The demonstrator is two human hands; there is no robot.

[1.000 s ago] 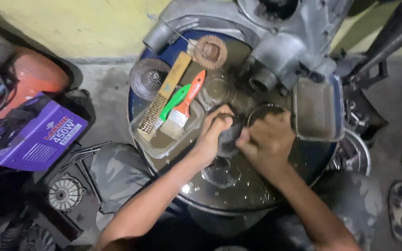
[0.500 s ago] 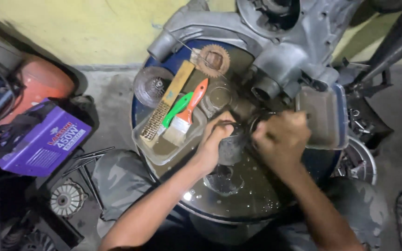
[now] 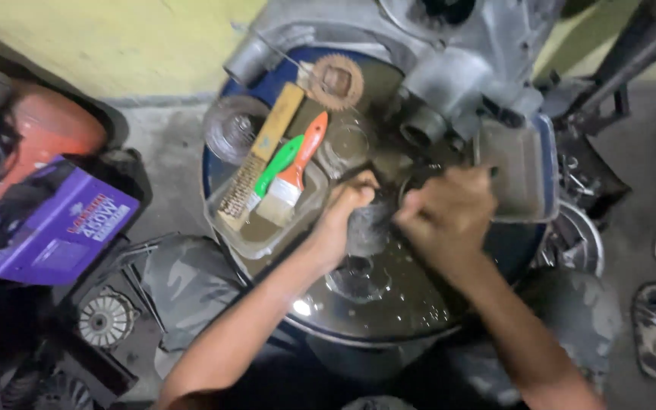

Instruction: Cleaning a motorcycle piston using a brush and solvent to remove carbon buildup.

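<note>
My left hand (image 3: 347,209) and my right hand (image 3: 449,216) are close together over a wet round drum top (image 3: 389,311). Both are closed around a small dark metal part (image 3: 371,220) held between them; the part is blurred and mostly hidden by the fingers. Just left of my left hand lies a clear plastic tray (image 3: 248,235) with an orange-handled paintbrush (image 3: 298,171), a green-handled brush (image 3: 276,165) and a wooden wire brush (image 3: 260,156). A grey engine casing (image 3: 449,53) stands at the far side of the drum.
A toothed gear (image 3: 337,82) and glass bowls (image 3: 231,133) sit near the tray. A rectangular metal tray (image 3: 521,171) lies right of my hands. A purple box (image 3: 55,224) and an orange object (image 3: 47,133) are on the floor left, a round finned part (image 3: 104,320) below them.
The view has drifted, so the drum sits lower in the frame. Both hands stay clenched together on the small part, with my right hand shifted slightly up and right.
</note>
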